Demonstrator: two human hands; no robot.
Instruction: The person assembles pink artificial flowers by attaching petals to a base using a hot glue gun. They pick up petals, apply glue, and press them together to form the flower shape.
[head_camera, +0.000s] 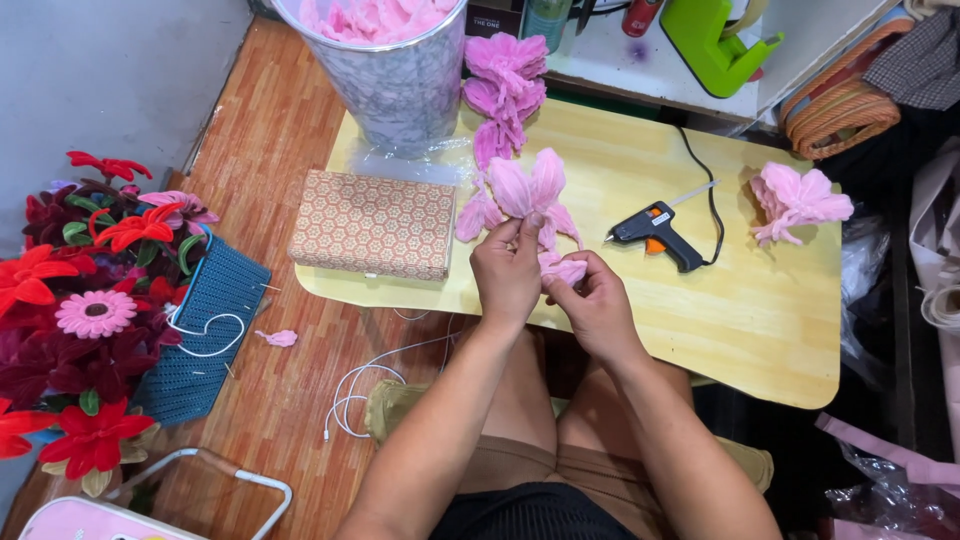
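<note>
**Two hands pinch a pink fabric flower above a small yellow table**

While both forearms reach forward over the person's knees, the left hand (507, 272) and the right hand (590, 300) meet at the near edge of the yellow table (700, 310). Fingers of the left hand are pressed together around the base of a pink fabric flower (525, 195), whose petals fan upward and outward just beyond the grip. The right hand, touching the left, pinches a smaller folded pink petal (563, 268) against that same base, thumb and fingertips closed on it.

Just to the right of the grip, well within reach, lies a black and orange glue gun (655, 232) with its nozzle pointing toward the flower and its cord trailing off behind. Farther right of the grip sits a finished pink flower (797, 200) on the tabletop. Left of the grip, near it, rests a patterned box (373, 224), flat on the table. Beyond the grip stands a metal bucket (400, 85) filled with pink material, and beside it a stack of pink flowers (503, 85). Far to the left of the hands, on the wooden floor, a blue crocheted basket (205, 330) leans beside a bunch of red and pink artificial flowers (85, 310). A white cable (365, 385) loops on the floor below the left forearm.
</note>
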